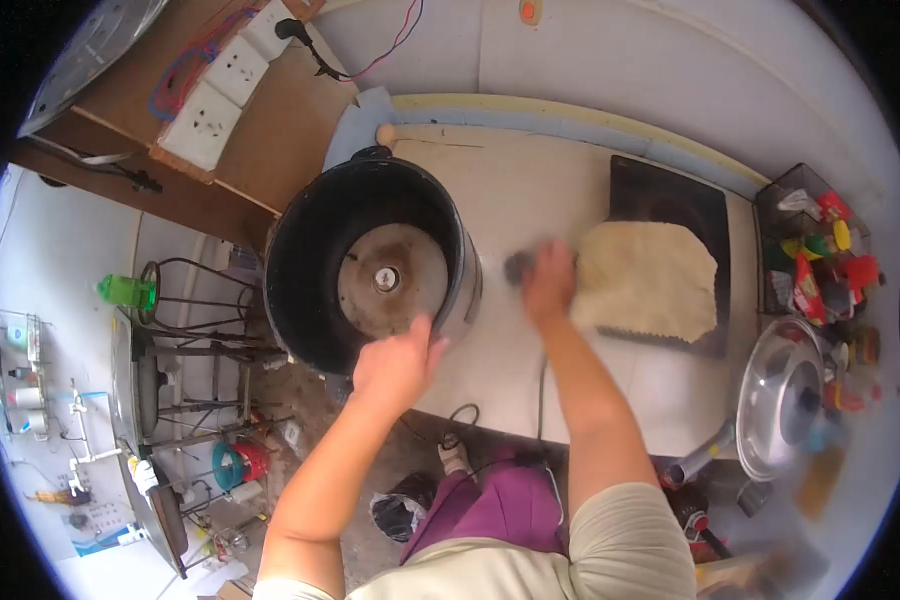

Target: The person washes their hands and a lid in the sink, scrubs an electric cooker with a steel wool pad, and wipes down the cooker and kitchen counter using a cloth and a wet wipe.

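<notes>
A large, deep black pot stands at the table's left end. Its inside bottom is stained and has a small round metal piece at the centre. My left hand is closed at the near right part of the rim, with the thumb raised. Over the table, to the right of the pot, my right hand is blurred by motion. A dark rounded object is at its fingertips, its kind unclear. Just right of that hand, a beige cloth with a jagged lower edge covers part of a flat black panel.
A dark cable hangs over the table's front edge. To the right are a wire basket of packets and a shiny metal lid. White power sockets sit upper left. A lined bin is on the floor.
</notes>
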The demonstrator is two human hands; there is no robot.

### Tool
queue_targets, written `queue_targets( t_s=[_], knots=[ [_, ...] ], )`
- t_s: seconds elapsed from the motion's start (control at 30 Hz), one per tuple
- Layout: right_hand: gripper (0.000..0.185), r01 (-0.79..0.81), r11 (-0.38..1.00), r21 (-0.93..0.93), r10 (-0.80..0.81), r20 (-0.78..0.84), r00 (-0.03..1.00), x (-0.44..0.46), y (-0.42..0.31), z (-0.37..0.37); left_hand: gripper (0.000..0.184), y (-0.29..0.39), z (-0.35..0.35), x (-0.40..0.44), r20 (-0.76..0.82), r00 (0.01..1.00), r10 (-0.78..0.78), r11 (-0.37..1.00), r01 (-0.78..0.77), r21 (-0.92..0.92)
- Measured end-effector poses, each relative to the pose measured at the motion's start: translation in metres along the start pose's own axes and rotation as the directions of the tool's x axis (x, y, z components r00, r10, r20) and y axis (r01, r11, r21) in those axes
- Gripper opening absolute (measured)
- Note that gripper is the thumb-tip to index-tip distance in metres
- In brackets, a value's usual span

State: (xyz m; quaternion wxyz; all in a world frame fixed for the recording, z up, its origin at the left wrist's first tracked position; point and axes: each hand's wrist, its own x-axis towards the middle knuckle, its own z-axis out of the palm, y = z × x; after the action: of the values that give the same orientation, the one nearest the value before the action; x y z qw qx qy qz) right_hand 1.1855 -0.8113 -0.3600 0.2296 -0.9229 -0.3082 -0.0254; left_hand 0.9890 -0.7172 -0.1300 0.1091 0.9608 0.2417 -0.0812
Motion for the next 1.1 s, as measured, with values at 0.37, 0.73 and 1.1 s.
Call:
queue_targets(
  t_s=[0.37, 0.73, 1.1],
  knots=[
    [0.057, 0.146, 0.983, 0.114, -0.170, 0.248, 0.954, -0.009, -0.028, -0.009, 0.028, -0.022, -0.006, -0.008, 0.106, 0.985, 0.136, 0.990, -0.132, -0.046],
    [0.046, 0.072, 0.880, 0.469, -0.158, 0.146, 0.977, 0.082, -0.020, 0.037, 0.030, -0.024, -0.013, -0.011, 0.103, 0.979, 0.178, 0.984, -0.177, -0.013],
    [0.038, -0.296, 0.941, 0.167, 0.318, -0.125, 0.940, 0.201, 0.047, 0.067, 0.035, -0.025, -0.022, -0.008, 0.365, 0.929, 0.067, 0.998, -0.062, -0.026]
  ],
)
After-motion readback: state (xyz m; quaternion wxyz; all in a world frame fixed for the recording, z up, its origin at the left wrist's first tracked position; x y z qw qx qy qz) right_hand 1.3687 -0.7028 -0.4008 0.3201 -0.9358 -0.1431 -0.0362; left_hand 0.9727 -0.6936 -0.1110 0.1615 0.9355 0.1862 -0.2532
